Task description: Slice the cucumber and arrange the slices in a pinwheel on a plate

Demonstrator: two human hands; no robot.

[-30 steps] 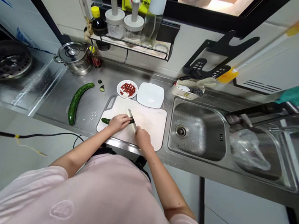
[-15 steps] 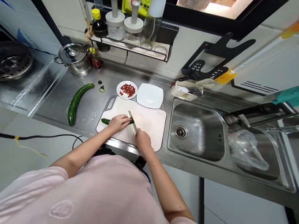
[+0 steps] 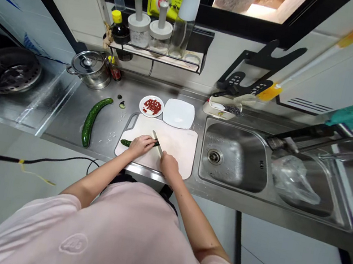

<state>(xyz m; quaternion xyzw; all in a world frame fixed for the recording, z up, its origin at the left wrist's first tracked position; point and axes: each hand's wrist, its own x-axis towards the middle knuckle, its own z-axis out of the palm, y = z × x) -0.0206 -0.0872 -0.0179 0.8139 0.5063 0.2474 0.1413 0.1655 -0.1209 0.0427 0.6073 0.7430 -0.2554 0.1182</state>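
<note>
On the white cutting board (image 3: 175, 159) lies a dark green cucumber (image 3: 125, 142), with my left hand (image 3: 142, 145) closed over its middle. Its ends show on both sides of that hand. My right hand (image 3: 169, 166) grips a kitchen knife (image 3: 157, 142) by the handle, which the fingers cover. The blade stands at a slant across the cucumber's right end, close to my left fingertips. How deep the edge sits in the cucumber I cannot tell. Left of the board, a second, curved cucumber (image 3: 91, 121) rests on the steel counter.
Behind the board are a small plate of chopped red pieces (image 3: 152, 106) and a white square plate (image 3: 178, 114). Cucumber end bits (image 3: 122, 104) lie near a lidded pot (image 3: 91, 69). To the right is a steel sink (image 3: 233, 156); a jar rack (image 3: 155, 57) hangs above.
The whole view has shifted slightly, so the counter appears a little further right. Both hands keep their hold on the cucumber and the knife, with hardly any movement.
</note>
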